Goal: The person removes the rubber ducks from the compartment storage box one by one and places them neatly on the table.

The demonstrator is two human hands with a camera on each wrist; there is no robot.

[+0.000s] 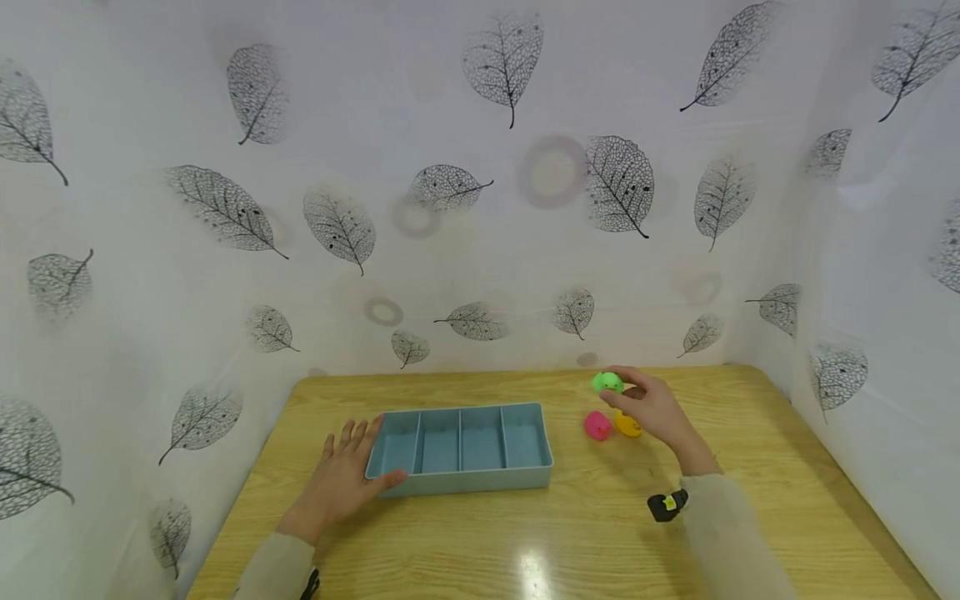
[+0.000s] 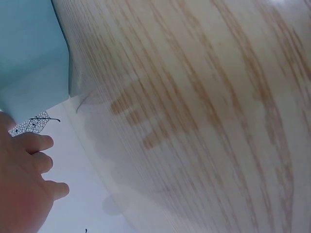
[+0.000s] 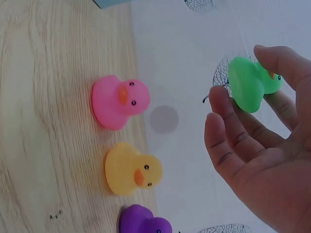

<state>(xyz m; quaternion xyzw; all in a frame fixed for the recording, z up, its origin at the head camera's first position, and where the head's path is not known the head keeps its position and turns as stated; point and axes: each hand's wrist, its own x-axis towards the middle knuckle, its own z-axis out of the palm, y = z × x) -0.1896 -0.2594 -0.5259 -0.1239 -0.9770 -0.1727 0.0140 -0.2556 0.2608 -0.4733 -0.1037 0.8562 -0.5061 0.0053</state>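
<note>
My right hand (image 1: 658, 410) pinches a green rubber duck (image 1: 608, 382) between thumb and fingers, above the back right of the table. Below it on the wood sit a pink rubber duck (image 1: 597, 426) and a yellow rubber duck (image 1: 627, 426), side by side. The right wrist view also catches a purple duck (image 3: 138, 222) past the yellow one; the head view does not show it. At the left end of a blue-grey tray (image 1: 472, 481) with several compartments, my left hand (image 1: 341, 477) rests with fingers spread, the thumb along the front wall.
The wood-grain table (image 1: 480, 542) is enclosed by pale sheets (image 1: 480, 250) printed with leaves, at the back and both sides. No objects show inside the tray's compartments. A black device (image 1: 667, 505) sits at the right wrist.
</note>
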